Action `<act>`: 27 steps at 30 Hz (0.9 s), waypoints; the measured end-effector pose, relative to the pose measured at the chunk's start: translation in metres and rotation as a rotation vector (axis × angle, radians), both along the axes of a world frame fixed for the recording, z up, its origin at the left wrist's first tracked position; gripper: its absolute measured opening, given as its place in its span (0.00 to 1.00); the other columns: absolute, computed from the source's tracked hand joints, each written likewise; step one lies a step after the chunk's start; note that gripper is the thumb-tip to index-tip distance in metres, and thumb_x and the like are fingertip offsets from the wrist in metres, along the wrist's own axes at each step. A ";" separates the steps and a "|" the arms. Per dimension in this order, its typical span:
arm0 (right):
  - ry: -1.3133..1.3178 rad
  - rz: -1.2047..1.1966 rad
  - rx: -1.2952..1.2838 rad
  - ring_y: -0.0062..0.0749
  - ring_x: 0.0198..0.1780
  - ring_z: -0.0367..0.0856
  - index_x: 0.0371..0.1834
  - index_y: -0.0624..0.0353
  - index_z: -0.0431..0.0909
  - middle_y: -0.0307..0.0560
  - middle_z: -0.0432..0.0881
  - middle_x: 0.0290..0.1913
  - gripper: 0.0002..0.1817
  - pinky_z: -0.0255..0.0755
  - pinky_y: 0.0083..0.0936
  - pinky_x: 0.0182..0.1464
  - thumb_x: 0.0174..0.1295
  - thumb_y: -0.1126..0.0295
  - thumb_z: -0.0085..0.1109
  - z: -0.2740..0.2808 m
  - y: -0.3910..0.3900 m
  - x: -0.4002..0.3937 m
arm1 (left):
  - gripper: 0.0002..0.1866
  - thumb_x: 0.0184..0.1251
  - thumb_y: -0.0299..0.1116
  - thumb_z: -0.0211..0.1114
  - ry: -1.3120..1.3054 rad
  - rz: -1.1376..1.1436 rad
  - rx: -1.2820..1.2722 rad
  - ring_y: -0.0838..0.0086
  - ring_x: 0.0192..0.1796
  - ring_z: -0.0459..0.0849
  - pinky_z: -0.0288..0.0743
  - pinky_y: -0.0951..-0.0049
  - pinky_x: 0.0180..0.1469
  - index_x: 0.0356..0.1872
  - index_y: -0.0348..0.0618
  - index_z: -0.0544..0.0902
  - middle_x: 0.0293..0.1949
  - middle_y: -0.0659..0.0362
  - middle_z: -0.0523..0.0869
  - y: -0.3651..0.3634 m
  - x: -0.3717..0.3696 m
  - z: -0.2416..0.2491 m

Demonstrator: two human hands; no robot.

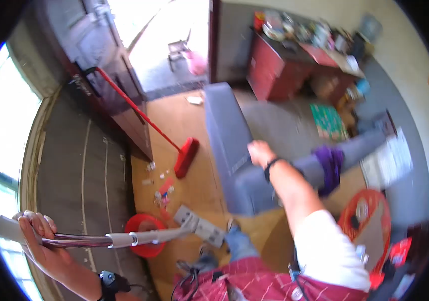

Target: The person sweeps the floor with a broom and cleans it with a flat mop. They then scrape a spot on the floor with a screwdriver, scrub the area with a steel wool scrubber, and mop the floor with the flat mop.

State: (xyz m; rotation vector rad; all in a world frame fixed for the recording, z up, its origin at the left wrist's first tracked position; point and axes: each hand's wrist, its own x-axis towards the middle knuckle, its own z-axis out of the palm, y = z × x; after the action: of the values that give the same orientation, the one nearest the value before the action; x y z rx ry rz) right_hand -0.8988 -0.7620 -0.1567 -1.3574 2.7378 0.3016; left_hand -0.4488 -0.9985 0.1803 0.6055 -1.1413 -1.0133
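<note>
My left hand (38,233) is wrapped round a metal and white pole (124,240) at the lower left. The pole runs down to a flat grey head (202,226) on the floor by my feet. My right hand (260,153) is closed on the edge of a grey sofa (227,120). A purple cloth (330,168) hangs over the sofa's arm. A red broom (187,158) leans towards the door, with its bristle head on the wooden floor. Small scraps of litter (163,195) lie below it.
A red basin (141,226) stands beside the pole. An open door (99,60) and doorway are at the top left, with a pink bucket (195,62) outside. A red cabinet (279,67) holds clutter. A round red table (370,220) stands at the right.
</note>
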 end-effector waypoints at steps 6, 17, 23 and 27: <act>-0.092 -0.036 0.516 0.37 0.57 0.74 0.48 0.46 0.81 0.44 0.77 0.53 0.18 0.74 0.40 0.49 0.52 0.62 0.62 -0.061 -0.037 -0.051 | 0.08 0.71 0.32 0.53 -0.036 -0.262 -0.205 0.87 0.19 0.57 0.54 0.86 0.22 0.44 0.41 0.69 0.24 0.67 0.62 0.008 0.003 -0.008; -0.080 0.422 0.490 0.36 0.44 0.83 0.37 0.52 0.84 0.45 0.84 0.41 0.16 0.77 0.32 0.44 0.44 0.65 0.55 -0.021 -0.065 -0.038 | 0.10 0.68 0.36 0.57 -0.198 -0.251 -0.205 0.86 0.17 0.56 0.54 0.85 0.21 0.35 0.46 0.65 0.20 0.67 0.60 0.086 -0.037 0.014; -0.380 0.333 0.137 0.51 0.40 0.81 0.28 0.62 0.81 0.60 0.81 0.34 0.13 0.75 0.40 0.41 0.40 0.68 0.55 0.065 -0.068 -0.013 | 0.07 0.69 0.35 0.54 -0.144 -0.314 -0.163 0.82 0.19 0.59 0.56 0.77 0.27 0.36 0.44 0.69 0.22 0.65 0.63 0.080 0.006 0.014; -0.490 0.282 -0.113 0.49 0.40 0.79 0.37 0.62 0.74 0.57 0.80 0.33 0.15 0.71 0.38 0.43 0.46 0.67 0.56 0.134 -0.016 0.035 | 0.07 0.68 0.35 0.54 -0.114 -0.346 -0.183 0.82 0.20 0.60 0.56 0.77 0.28 0.37 0.43 0.72 0.22 0.64 0.64 0.081 0.037 0.009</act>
State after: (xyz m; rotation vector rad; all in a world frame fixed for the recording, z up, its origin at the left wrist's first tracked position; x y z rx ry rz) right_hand -0.8634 -0.7780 -0.0230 -1.5924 2.1953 -0.1598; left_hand -0.4118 -0.9173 0.1895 0.3275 -1.4552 -1.1607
